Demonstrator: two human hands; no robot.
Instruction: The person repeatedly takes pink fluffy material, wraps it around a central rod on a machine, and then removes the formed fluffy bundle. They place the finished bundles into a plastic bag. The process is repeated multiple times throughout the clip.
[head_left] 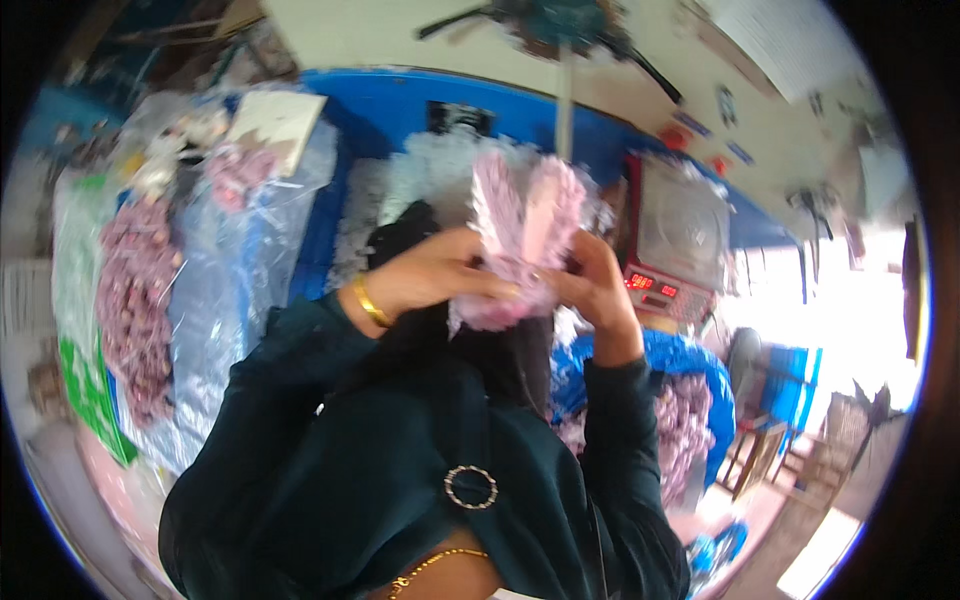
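Observation:
In front of my chest, both hands hold up a fluffy pink plush piece with two long rabbit ears (553, 212). The ears point upward and have smoother, paler inner faces. My left hand (437, 268), with a gold bangle above it, is closed on the lower left side of the plush. Opposite it, my right hand (598, 283) grips the lower right side, its thumb pressed to the front. Some blur hides the exact finger positions. Beneath and behind the plush lies dark cloth (410, 235), close to my left wrist.
On the left, mauve plush pieces (140, 300) are heaped beside clear plastic sheeting (235, 270). A red weighing scale (665, 295) with a lit display stands on the blue table (385, 95) at right. Below it, a blue bag (722, 385) holds more mauve pieces, near a wooden stool (755, 460).

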